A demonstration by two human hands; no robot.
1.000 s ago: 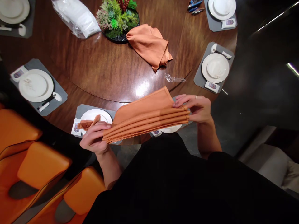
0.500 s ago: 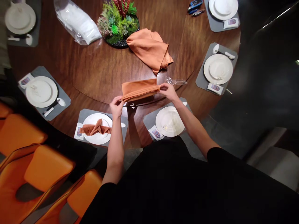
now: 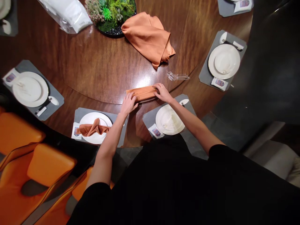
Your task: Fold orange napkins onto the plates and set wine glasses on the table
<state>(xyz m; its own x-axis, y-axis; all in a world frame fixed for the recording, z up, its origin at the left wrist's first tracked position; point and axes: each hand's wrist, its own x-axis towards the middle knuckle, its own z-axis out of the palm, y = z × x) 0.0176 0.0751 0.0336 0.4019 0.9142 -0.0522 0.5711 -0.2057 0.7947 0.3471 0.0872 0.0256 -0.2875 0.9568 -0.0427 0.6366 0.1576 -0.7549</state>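
A folded orange cloth napkin (image 3: pixel 144 93), now a narrow strip, lies at the edge of the table's raised round centre. My left hand (image 3: pixel 128 104) is closed on its left end, fingers over the top. At the right end, my right hand (image 3: pixel 162 93) grips the cloth between thumb and curled fingers. Below my right forearm, a white plate stack (image 3: pixel 168 120) sits on a grey placemat (image 3: pixel 148 117). To the left, an orange napkin folded with a raised middle (image 3: pixel 95 128) rests on another plate (image 3: pixel 87 116).
Farther in lie a heap of orange cloth (image 3: pixel 148 39), a crumpled clear plastic wrapper (image 3: pixel 177 76), a plant arrangement (image 3: pixel 112 15) and a plastic-wrapped white package (image 3: pixel 70 15). Other place settings line the rim. Orange chairs (image 3: pixel 50 167) stand at lower left.
Both hands have lowered the napkin onto the table, and its pleated strip has been folded flatter. My hands have come closer together. The view has shifted slightly.
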